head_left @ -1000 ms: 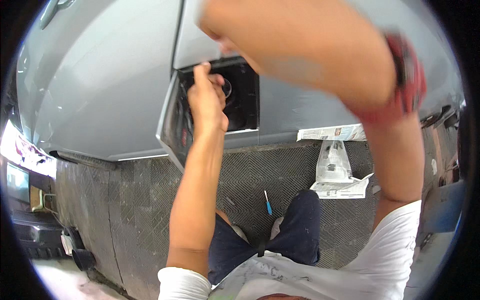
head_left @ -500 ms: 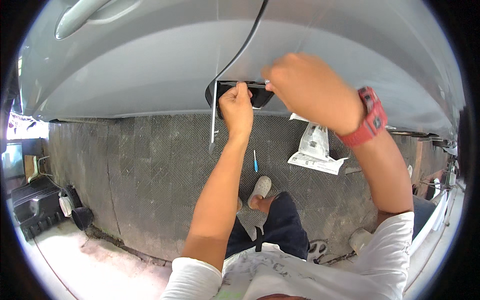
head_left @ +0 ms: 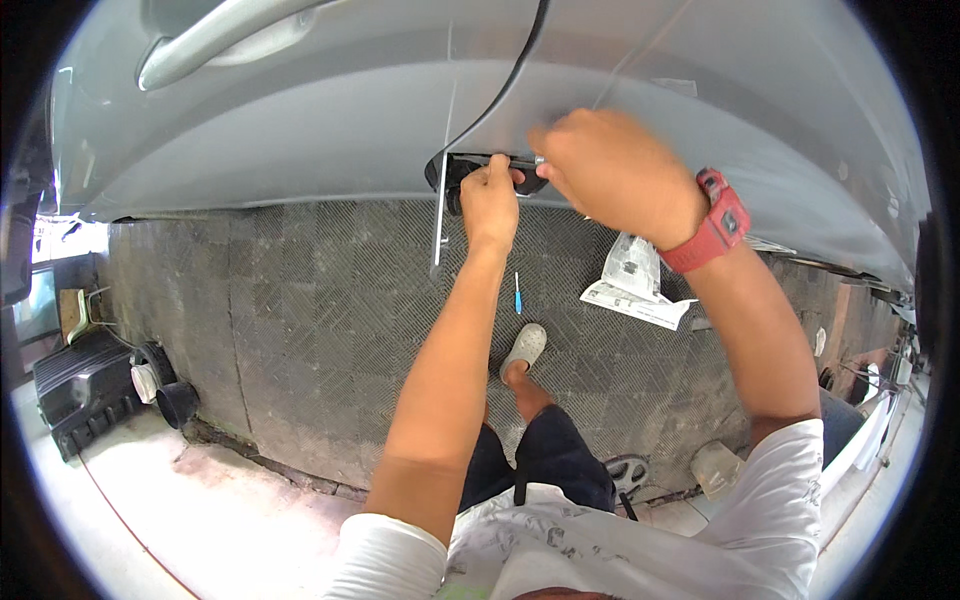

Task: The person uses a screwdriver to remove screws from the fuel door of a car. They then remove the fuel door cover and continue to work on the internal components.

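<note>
The silver-grey car body (head_left: 330, 140) fills the upper part of the view. At its lower edge, by a dark curved seam, sits a black plastic piece (head_left: 464, 166). My left hand (head_left: 488, 208) pinches the upper edge of this piece between thumb and finger. My right hand (head_left: 618, 172), somewhat blurred, is closed just right of it, knuckles up. A small shiny bit shows at its thumb tip; the rest of what it grips is hidden. A thin pale strip (head_left: 440, 215) hangs down beside my left hand.
A blue-handled screwdriver (head_left: 518, 300) lies on the dark ribbed mat (head_left: 330, 330). Right of it rests a clear printed plastic bag (head_left: 635, 285). A black ridged plastic part (head_left: 85, 395) stands at far left, and a translucent container (head_left: 717, 468) sits at lower right.
The view has shifted, so the mat and screwdriver appear higher in the picture. Both hands stay at the black plastic piece, the right one still blurred.
</note>
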Motion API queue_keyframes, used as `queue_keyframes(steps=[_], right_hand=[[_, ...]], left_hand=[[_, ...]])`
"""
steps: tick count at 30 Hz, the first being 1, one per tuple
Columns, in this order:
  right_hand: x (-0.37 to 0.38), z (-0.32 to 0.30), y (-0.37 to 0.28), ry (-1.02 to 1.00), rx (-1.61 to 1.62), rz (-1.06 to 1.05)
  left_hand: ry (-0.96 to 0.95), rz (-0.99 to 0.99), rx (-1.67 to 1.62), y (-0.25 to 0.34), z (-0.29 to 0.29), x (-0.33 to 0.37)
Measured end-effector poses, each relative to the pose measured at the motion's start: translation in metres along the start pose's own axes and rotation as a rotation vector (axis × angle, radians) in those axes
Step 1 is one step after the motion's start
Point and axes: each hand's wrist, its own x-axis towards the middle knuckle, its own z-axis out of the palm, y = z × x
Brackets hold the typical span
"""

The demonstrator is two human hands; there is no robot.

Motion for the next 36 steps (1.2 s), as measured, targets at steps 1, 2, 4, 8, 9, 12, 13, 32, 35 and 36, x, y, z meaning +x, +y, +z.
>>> queue_keyframes(steps=[1, 2, 4, 8, 9, 12, 13, 32, 35, 36], right_hand=[[-0.003, 0.002, -0.002, 0.0, -0.02, 0.01], [-0.007, 0.005, -0.007, -0.001, -0.042, 0.022], [-0.016, 0.015, -0.009, 0.04, -0.038, 0.041], [-0.035, 0.042, -0.007, 0.153, 0.014, 0.132], [-0.038, 0.044, -0.007, 0.168, 0.01, 0.164], [-0.033, 0.045, 0.006, 0.169, 0.0, 0.09], [-0.032, 0.042, 0.006, 0.172, 0.02, 0.06], [-0.031, 0.086, -0.056, 0.22, -0.268, 0.157], [-0.032, 0.087, -0.059, 0.219, -0.289, 0.16], [-0.032, 0.086, -0.06, 0.213, -0.293, 0.163]], left_hand=[[0.023, 0.032, -0.014, -0.004, 0.003, 0.001], [0.043, 0.063, -0.029, -0.007, 0.006, 0.001], [0.079, 0.087, -0.044, -0.014, 0.012, 0.003], [0.094, 0.151, -0.108, -0.011, 0.014, -0.003], [0.094, 0.174, -0.096, -0.012, 0.014, -0.005], [0.112, 0.202, -0.087, -0.01, 0.019, -0.008], [0.106, 0.182, -0.121, -0.015, 0.02, -0.008], [-0.002, -0.259, 0.156, -0.25, -0.107, -0.13], [-0.033, -0.32, 0.374, -0.282, -0.142, -0.158], [-0.031, -0.398, 0.433, -0.307, -0.158, -0.168]])
